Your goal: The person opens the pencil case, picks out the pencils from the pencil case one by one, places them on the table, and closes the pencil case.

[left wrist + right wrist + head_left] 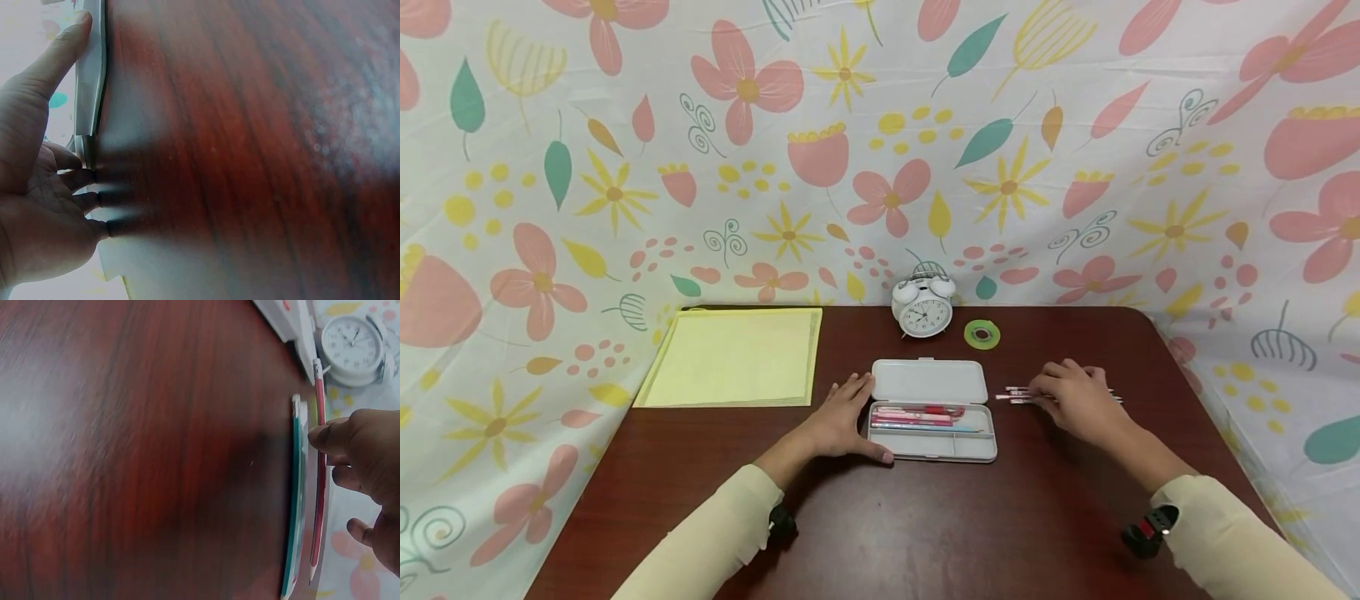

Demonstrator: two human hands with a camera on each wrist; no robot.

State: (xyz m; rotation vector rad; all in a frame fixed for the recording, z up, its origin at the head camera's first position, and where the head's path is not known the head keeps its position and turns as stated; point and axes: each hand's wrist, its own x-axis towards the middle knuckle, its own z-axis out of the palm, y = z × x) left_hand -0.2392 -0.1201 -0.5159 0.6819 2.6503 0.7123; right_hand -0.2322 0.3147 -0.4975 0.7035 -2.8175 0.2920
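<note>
A white pencil case (932, 451) lies with its lid folded back, several pens and pencils (917, 417) in its upper compartment. My left hand (838, 423) touches the case's left side, fingers extended toward the lid and thumb at the near left corner. In the left wrist view, the thumb of that left hand (31, 169) lies against the case edge (90, 81). To the right of the case, my right hand (1078, 400) is over several pencils (1017, 395). The right wrist view shows the right hand (369, 456) pinching a red pencil (319, 506) above other pencils (292, 487).
A white alarm clock (924, 307) stands behind the case, with a roll of green tape (982, 334) to its right. A yellow zip folder (733, 358) lies at the back left. A floral curtain (880, 167) borders the dark wooden table (925, 525).
</note>
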